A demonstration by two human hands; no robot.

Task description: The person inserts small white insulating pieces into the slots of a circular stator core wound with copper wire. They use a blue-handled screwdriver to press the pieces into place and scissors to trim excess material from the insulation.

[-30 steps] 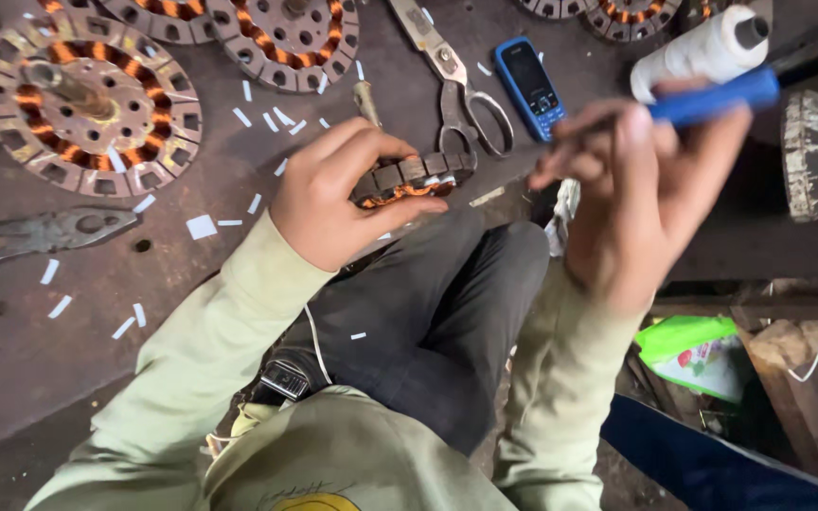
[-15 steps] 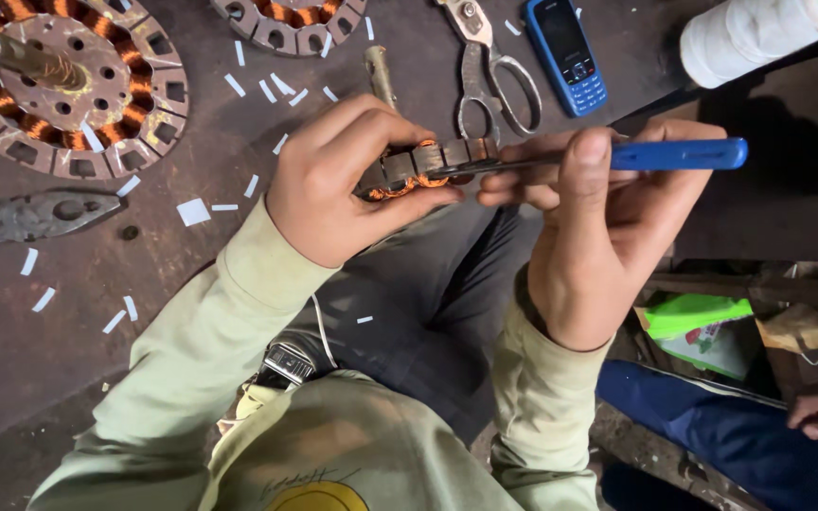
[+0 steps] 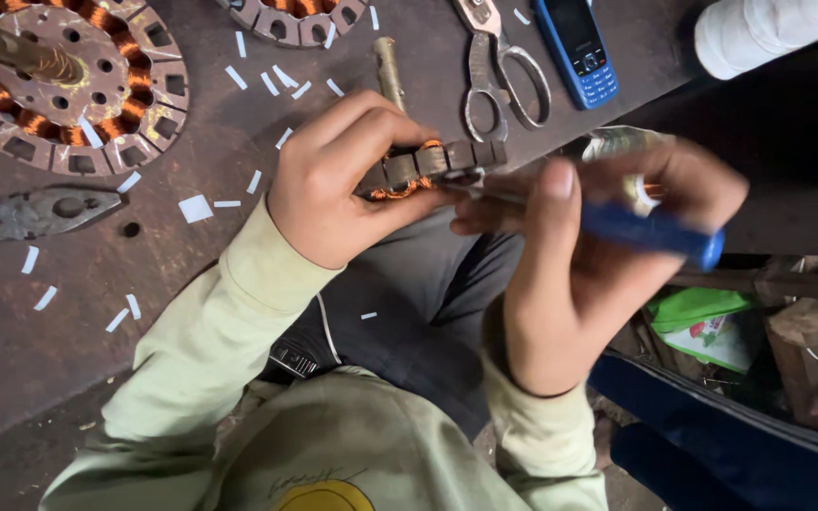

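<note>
We look down as our left hand (image 3: pixel 333 185) clenches around a small grey laminated-steel stator core wound with copper wire (image 3: pixel 423 168), gripping it at frame centre, above our lap and at the near edge of the dark rusty metal workbench (image 3: pixel 68 312). The core shows blocky grey teeth along its top and orange-copper coils beneath; its long axis runs from 8 o'clock to 2 o'clock, the free end pointing toward 2 o'clock.

At 10 o'clock of the core lies one large round stator disc with copper windings (image 3: pixel 59 85); a second, partly cropped, sits at 12 o'clock (image 3: pixel 295 17), making two on the bench. One pair of dark pliers (image 3: pixel 35 210) lies at 9 o'clock. More than a dozen small white paper slips (image 3: pixel 195 208) are scattered about. One brass rod (image 3: pixel 388 71) juts up behind our left hand, one pair of steel scissors (image 3: pixel 499 76) lies at 1 o'clock, and one blue keypad phone (image 3: pixel 579 47) beside them.

Our right hand (image 3: pixel 579 274) is wrapped tightly around a blue-handled tool (image 3: pixel 655 232), whose metal tip meets the core's end, handle pointing toward 4 o'clock. One white thread spool (image 3: pixel 769 33) rests at 2 o'clock.
</note>
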